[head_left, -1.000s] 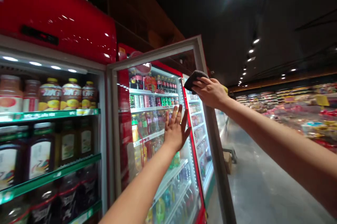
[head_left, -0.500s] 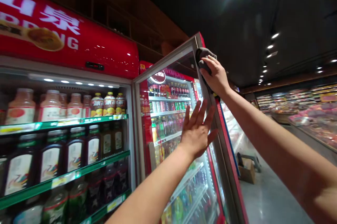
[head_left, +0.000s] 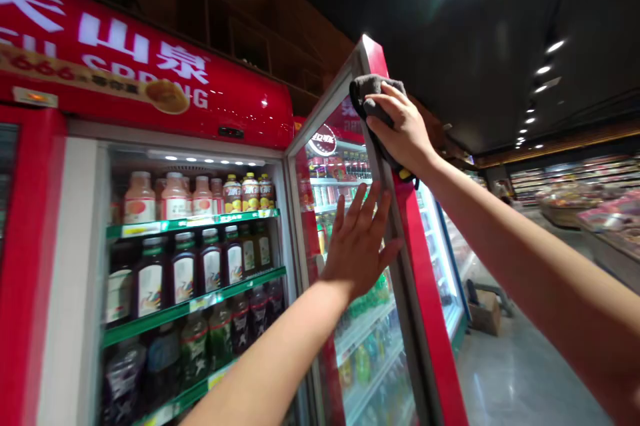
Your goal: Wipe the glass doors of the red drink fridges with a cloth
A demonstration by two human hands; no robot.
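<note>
A glass fridge door [head_left: 357,346] with a red outer frame stands swung open before me. My right hand [head_left: 403,126] grips a dark grey cloth [head_left: 377,89] and presses it against the door's edge near the top corner. Fingers curl over the cloth, and part of it hangs below the palm. My left hand [head_left: 357,239], lower and to the left, has its fingers spread flat at the glass by the grey inner frame. Whether the left palm fully touches the pane I cannot tell.
To the left is the open fridge, its green-edged shelves [head_left: 240,286] holding several rows of bottled drinks [head_left: 185,266]. Above runs a red lit sign [head_left: 240,106]. A cardboard box [head_left: 485,313] sits on the floor at right, before produce displays [head_left: 610,213].
My view has turned left and shows more of the open fridge. The right hand and cloth have shifted slightly along the door's top edge. The left hand stays spread at the glass.
</note>
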